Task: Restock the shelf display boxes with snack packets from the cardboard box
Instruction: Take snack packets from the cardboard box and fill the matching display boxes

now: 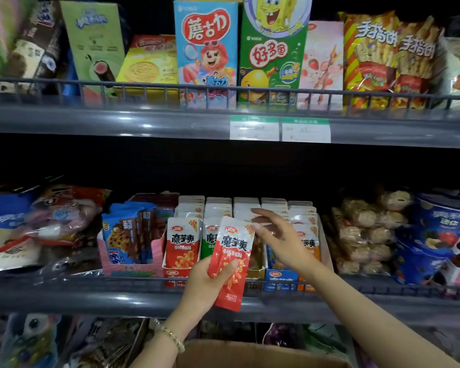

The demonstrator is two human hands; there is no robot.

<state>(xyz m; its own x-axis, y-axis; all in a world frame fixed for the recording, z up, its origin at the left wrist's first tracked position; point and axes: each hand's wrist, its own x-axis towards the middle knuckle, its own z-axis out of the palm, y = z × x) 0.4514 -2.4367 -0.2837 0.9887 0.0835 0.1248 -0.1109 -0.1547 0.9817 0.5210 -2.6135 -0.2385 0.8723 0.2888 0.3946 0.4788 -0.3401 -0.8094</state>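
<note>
**Red snack packet (233,261) being gripped in left hand (205,285) at shelf**

The red snack packet is being held upright and slightly tilted, with the left thumb being pressed across its lower front and the fingers being curled behind it. It is being held up in front of the row of display boxes (280,274) on the middle shelf (91,296), overlapping the green packets just beside the red display box (178,272). The right hand (279,237) is being stretched out over the same row, its fingers loosely spread and nothing being grasped. Its thumb is being held just beside the packet's upper right corner; whether the two are touching cannot be told. White-topped packets are being shown standing in tight files inside the boxes. A beaded bracelet (173,337) is being worn on the left wrist. The open cardboard box (250,351) is being seen at the bottom edge, below both forearms. A pink cookie box (133,264) is being displayed to the left of the row. Two price labels (254,128) are being shown on the rail of the upper shelf.
</note>
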